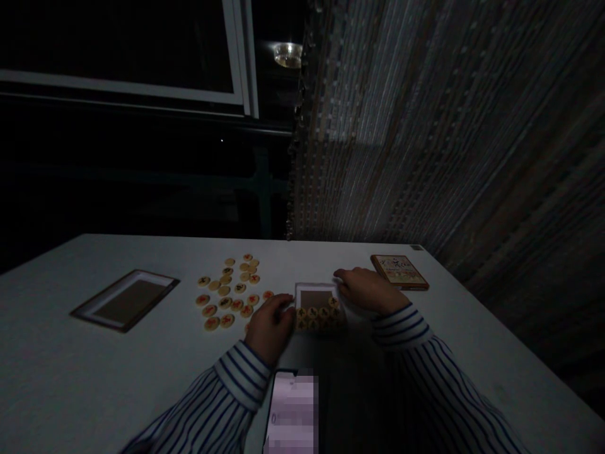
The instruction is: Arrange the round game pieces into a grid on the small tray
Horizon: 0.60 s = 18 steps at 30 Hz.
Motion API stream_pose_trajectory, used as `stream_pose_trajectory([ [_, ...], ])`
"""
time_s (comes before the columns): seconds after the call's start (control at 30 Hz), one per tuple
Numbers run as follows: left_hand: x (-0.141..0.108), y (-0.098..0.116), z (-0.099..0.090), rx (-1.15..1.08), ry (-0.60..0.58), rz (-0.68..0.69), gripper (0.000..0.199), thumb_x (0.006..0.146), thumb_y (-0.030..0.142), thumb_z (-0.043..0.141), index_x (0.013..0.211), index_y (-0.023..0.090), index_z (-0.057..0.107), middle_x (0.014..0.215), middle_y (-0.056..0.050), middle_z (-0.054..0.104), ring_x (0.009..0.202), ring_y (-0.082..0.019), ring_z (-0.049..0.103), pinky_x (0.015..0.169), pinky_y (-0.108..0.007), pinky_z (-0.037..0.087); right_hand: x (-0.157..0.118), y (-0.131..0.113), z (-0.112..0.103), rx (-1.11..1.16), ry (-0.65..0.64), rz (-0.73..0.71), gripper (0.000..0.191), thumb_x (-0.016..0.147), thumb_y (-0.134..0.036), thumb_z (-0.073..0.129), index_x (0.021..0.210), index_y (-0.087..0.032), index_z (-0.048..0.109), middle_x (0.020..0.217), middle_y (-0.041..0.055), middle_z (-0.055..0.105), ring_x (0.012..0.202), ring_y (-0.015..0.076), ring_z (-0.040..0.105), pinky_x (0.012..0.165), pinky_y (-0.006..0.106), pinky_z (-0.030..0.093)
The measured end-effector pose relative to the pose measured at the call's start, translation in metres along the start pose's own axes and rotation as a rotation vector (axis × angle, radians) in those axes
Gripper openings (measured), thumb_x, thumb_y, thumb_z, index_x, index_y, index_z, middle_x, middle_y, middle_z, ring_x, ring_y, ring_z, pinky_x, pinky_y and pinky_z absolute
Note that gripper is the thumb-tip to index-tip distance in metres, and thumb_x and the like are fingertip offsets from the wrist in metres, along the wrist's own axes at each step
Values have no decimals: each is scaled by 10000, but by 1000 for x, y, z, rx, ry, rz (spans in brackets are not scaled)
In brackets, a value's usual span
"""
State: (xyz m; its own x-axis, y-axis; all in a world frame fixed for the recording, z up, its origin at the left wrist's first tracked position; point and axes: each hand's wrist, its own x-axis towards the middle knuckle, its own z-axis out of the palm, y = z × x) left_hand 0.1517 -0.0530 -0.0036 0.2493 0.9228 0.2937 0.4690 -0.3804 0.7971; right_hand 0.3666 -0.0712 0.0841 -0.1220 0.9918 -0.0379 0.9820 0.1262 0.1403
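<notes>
A small white-edged box (316,287) lies between my hands, with several round wooden pieces (312,313) in rows in its near part and one more at its right side. My left hand (271,328) is at the box's left edge, fingers curled; whether it grips anything is hidden. Near the box's upper right corner is my right hand (366,289), its index finger bent forward and the other fingers out of sight beneath. Left of the box, several loose round pieces (237,304) with red or dark characters are scattered, some showing plain faces.
An open brown-rimmed tray or lid (127,299) lies at the left of the white table (179,378). A printed box (401,271) rests at the right back. A lit phone (290,416) is at the near edge. Behind hangs a beaded curtain (378,126), beside a window frame (239,57).
</notes>
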Motion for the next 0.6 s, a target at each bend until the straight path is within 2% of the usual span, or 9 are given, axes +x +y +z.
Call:
stream_pose_trajectory([
  [0.23,0,-1,-1,19,-14,-8,290,764,277,474,997,156,598,974,-70,652,873,-167,613,812,-320,487,-4,-5,-7,-3,28,-2,332,839,-255,345,1097,-181,541,910,125,640,824,234,606,649,307,404],
  [0.4,0,-1,-1,55,6,84,272,778,276,466,988,165,598,965,-69,649,872,-168,611,798,-318,491,-6,-7,-10,24,43,-26,330,861,-297,338,1094,-180,540,909,122,642,834,224,603,664,304,398],
  [0.5,0,1,-6,51,44,139,270,781,272,466,993,164,593,971,-74,644,888,-168,607,807,-316,489,-6,-10,-12,46,69,-37,327,862,-291,343,1102,-181,536,931,120,641,861,219,597,684,303,390],
  [0.6,2,5,-14,20,92,100,289,776,299,480,1007,163,589,984,-78,642,871,-172,616,794,-320,497,-8,-13,-16,66,118,-58,328,863,-266,335,1111,-175,530,953,116,642,890,211,587,720,302,377],
])
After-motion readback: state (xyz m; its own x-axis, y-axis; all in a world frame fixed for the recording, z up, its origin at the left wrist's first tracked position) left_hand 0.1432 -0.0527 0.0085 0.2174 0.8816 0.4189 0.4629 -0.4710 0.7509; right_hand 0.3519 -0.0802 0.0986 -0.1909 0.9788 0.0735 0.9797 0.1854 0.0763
